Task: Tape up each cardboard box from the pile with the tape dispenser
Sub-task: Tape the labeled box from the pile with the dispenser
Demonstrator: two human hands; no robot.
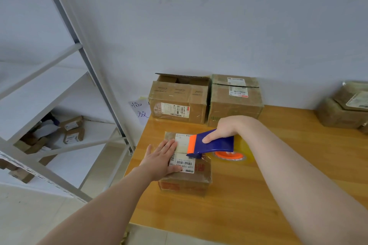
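Observation:
A small cardboard box (pixel 191 180) with white shipping labels lies on the wooden table (pixel 249 205) near its left edge. My left hand (pixel 162 158) presses flat on the box top, fingers straight. My right hand (pixel 223 130) grips a blue and orange tape dispenser (pixel 213 144) whose orange front edge rests on the box top. Its roll of clear tape (pixel 242 154) hangs off the box's right side.
Two larger cardboard boxes stand against the wall, one with open flaps (pixel 179 101), one closed (pixel 236 100). A taped parcel pile (pixel 344 105) sits at the far right. A white metal shelf rack (pixel 65 89) holding small boxes stands left of the table.

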